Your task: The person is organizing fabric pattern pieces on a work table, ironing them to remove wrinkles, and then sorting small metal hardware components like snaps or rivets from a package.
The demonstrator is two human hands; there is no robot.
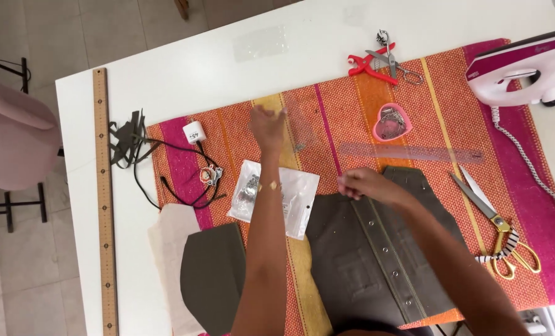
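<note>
We see the left hand (267, 126) stretched out over the striped orange and pink cloth (364, 124), blurred, with its fingers curled loosely; we cannot tell whether it grips anything. Just toward six o'clock of it, under the forearm, lies a clear plastic bag (293, 194) of small metal parts. The right hand (359, 185) rests pinched shut on the top edge of the olive-green garment piece (377, 249), which lies flat near the six o'clock edge of the cloth and carries a row of snaps down its middle. A clear ruler (414, 152) lies just toward twelve o'clock of that hand, and a pink heart-shaped dish (392, 122) sits beyond it. At three o'clock of the garment lie gold-handled scissors (495, 221). Red pliers (371, 64) lie toward twelve o'clock, an iron (526, 71) at two o'clock. A wooden ruler (105, 199) runs along the nine o'clock side of the white table (184, 56).
</note>
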